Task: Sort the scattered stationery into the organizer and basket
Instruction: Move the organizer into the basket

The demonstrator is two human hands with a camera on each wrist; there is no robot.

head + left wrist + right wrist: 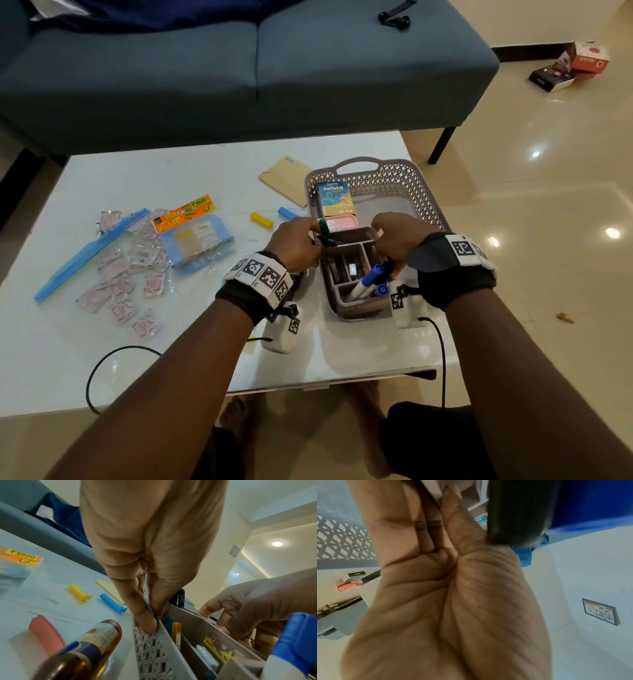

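Note:
A grey-brown organizer with several compartments sits in the near end of the lattice basket. It holds blue-capped markers, a green marker and small items. My left hand pinches its left wall between thumb and fingers, right at the basket's lattice. My right hand pinches the right wall, with the fingers pressed together. A Koflet-H box and a pink box lie in the basket behind the organizer.
On the white table lie a yellow clip, a blue clip, a tan envelope, a bag-clip pack and several sachets. An amber bottle and a pink clip lie by my left wrist. A sofa stands behind.

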